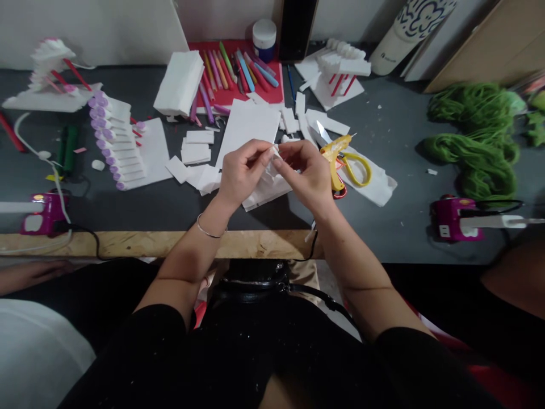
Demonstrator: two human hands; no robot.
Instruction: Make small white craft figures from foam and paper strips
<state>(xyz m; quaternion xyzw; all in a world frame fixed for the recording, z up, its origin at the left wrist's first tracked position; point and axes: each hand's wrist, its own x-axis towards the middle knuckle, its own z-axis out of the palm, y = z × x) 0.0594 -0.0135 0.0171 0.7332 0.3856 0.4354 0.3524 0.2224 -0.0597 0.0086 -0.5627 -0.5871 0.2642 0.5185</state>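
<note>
Over the middle of the desk, my left hand (243, 170) and my right hand (307, 170) meet with fingertips pinched together. Between them is a small white piece (276, 151), thin like paper or foam; its exact kind is unclear, and the fingers cover most of it. White sheets (251, 122) lie flat beneath and behind the hands. Close to my right hand rest a yellow glue gun (334, 159) and scissors with yellow handles (361, 170). Small white rectangles (196, 149) lie left of my left hand.
Behind are felt pens (232, 68) on a red sheet, a white block stack (179, 82), a lidded jar (264, 40) and white stair-like models (343, 62). Left stands a purple-tipped model (114, 142). Right are green yarn (477, 136) and a magenta power socket (455, 218). People sit on both sides.
</note>
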